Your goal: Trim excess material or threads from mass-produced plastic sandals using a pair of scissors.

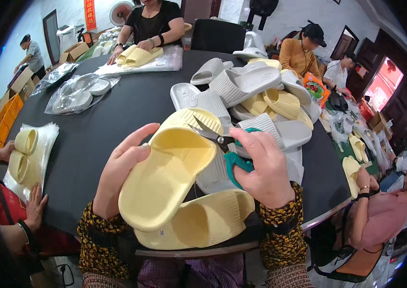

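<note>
My left hand (125,161) is closed on the side of a yellow slide sandal (158,189), its sole tilted up toward me. In my right hand (266,165) is a pair of scissors (234,165) with teal handles, the fingers wrapped round the loops. The blades are parted and lie against the ribbed strap of that sandal, near its upper edge. Under it, at the table's near edge, rests a second yellow slide sandal (222,218) on its side. Behind my right hand are grey slide sandals (246,84) in a heap, mixed with several yellow ones.
The dark round table (112,115) carries bagged grey sandals (86,96) at the far left. A co-worker across handles yellow sandals (138,55) on plastic bags. At left, another person's hands are beside yellow sandals (23,153). A co-worker at right holds a yellow sandal (351,173).
</note>
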Motion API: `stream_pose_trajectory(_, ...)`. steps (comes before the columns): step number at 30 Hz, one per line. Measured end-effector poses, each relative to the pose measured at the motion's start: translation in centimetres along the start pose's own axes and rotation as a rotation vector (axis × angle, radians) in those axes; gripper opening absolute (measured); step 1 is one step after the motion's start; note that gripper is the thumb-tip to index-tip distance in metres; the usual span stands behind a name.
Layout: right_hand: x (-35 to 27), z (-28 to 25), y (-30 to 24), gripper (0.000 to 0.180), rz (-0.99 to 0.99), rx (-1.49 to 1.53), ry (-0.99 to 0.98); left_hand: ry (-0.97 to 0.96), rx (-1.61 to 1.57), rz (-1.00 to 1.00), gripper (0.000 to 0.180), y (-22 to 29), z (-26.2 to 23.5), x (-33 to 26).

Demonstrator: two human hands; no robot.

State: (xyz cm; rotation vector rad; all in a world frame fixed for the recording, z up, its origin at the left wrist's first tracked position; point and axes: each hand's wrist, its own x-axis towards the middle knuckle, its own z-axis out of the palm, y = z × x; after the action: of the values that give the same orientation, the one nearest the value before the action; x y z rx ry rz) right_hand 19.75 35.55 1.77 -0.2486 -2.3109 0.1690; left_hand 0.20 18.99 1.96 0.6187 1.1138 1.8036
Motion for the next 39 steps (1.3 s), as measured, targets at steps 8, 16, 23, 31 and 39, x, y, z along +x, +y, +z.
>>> stream_pose_trajectory(8,0.0,1.6,-0.2,0.06,-0.068,-0.209,-0.004,-0.002,0.165,0.172,0.044,-1.5,-2.4,1.4)
stream_pose_trajectory(16,-0.2,2.6,0.6,0.044,-0.056,-0.22,0.101,0.131,0.041,-0.167,0.045,-0.4,0.0,-0.1)
stream_pose_trajectory(23,-0.6,3.0,1.0,0.042,-0.127,-0.213,0.092,0.15,0.051,-0.207,0.046,-0.8,-1.0,-0.9)
stream_pose_trajectory(31,-0.9,3.5,0.7,0.039,-0.046,-0.073,0.129,0.117,0.119,-0.149,0.046,-1.0,-1.0,-0.5)
stream_pose_trajectory(39,-1.1,3.1,0.6,0.038,-0.033,-0.157,0.115,0.098,0.171,-0.117,0.047,-1.3,-1.1,-0.6)
